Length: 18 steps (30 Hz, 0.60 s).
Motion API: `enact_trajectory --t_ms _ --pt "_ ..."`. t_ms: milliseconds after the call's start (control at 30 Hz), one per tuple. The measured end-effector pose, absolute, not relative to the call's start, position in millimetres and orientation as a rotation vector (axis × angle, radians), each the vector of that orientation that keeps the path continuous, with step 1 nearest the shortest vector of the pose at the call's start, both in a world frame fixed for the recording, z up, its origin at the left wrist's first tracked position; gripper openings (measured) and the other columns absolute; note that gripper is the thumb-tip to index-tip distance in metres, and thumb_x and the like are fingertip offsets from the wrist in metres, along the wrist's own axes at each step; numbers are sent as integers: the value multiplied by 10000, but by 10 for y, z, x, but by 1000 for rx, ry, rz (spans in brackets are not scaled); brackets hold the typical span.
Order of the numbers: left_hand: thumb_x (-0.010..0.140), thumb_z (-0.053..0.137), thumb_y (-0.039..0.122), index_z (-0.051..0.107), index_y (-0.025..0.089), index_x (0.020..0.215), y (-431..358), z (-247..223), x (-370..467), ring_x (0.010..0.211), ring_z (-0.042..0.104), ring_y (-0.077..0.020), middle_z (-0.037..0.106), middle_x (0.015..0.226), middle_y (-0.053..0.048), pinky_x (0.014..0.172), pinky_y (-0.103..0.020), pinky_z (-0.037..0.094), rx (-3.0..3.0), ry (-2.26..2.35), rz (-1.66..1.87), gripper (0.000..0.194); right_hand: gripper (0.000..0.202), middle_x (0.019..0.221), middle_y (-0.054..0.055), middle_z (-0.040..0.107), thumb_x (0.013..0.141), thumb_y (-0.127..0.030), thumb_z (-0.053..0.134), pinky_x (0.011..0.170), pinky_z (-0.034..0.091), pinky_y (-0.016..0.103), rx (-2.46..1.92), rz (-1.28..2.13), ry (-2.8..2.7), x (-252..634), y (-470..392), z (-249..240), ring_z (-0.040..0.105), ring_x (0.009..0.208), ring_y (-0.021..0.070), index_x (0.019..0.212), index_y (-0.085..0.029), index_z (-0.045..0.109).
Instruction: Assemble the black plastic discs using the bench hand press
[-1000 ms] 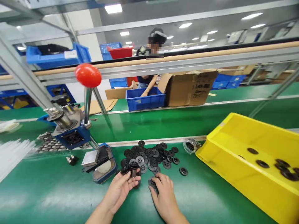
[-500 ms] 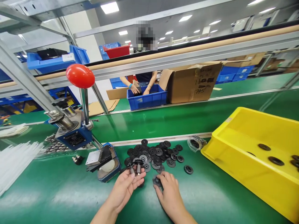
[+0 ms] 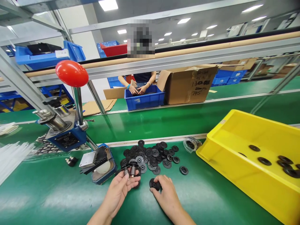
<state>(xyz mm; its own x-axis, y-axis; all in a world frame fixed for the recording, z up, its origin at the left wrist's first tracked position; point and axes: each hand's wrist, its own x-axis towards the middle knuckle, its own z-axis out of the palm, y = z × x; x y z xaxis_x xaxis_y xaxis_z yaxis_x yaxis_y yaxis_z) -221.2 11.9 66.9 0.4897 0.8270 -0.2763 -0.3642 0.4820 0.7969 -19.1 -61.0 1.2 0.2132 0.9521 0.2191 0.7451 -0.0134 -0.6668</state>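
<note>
My left hand [image 3: 120, 190] holds two small parts [image 3: 129, 169], each with a black disc on top and a metal cylinder below, between thumb and fingers. To its right, my right hand [image 3: 167, 191] pinches a black disc [image 3: 155, 184] by its edge, low over the green table. Just beyond both hands lies a loose pile of black and grey discs [image 3: 153, 152]. A single disc [image 3: 184, 170] rests apart, right of the pile.
A hand press [image 3: 67, 132] with a red knob [image 3: 72, 73] stands at left, its base [image 3: 103, 175] bearing a finned block. At right is a yellow bin [image 3: 225, 153] with several discs. Across the divider, a person's hands [image 3: 138, 90] are in a blue bin [image 3: 145, 101].
The view has shifted slightly, so most things sit further left. The disc at my right hand now appears darker and tilted differently. Across the divider, the person's hands have come closer together.
</note>
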Motion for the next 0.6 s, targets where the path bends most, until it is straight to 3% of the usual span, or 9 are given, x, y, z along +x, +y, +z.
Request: enact_trajectory --t_ms 167,333,600 --pt "873 641 342 584 132 1170 108 852 -2219 1106 642 -322 633 1246 -203 942 -436 478 786 676 843 368 117 910 31 640 843 -274 607 765 444 353 -1738 371 -1565 -141 -600 -154 583 837 214 948 -222 597" --pt "850 672 313 598 120 1141 106 996 -2236 1123 626 -361 628 1244 -210 941 -485 480 844 599 893 357 406 979 58 665 892 -434 540 775 493 375 -1729 365 -1496 -98 -557 -270 600 844 222 1236 -219 554" --pt "835 686 295 602 118 1163 92 1063 -2286 1070 659 -328 645 1207 -199 919 -461 501 858 519 904 382 429 957 47 674 865 -554 544 742 501 374 -1731 358 -1519 -74 -519 -303 599 813 229 1149 -244 631"
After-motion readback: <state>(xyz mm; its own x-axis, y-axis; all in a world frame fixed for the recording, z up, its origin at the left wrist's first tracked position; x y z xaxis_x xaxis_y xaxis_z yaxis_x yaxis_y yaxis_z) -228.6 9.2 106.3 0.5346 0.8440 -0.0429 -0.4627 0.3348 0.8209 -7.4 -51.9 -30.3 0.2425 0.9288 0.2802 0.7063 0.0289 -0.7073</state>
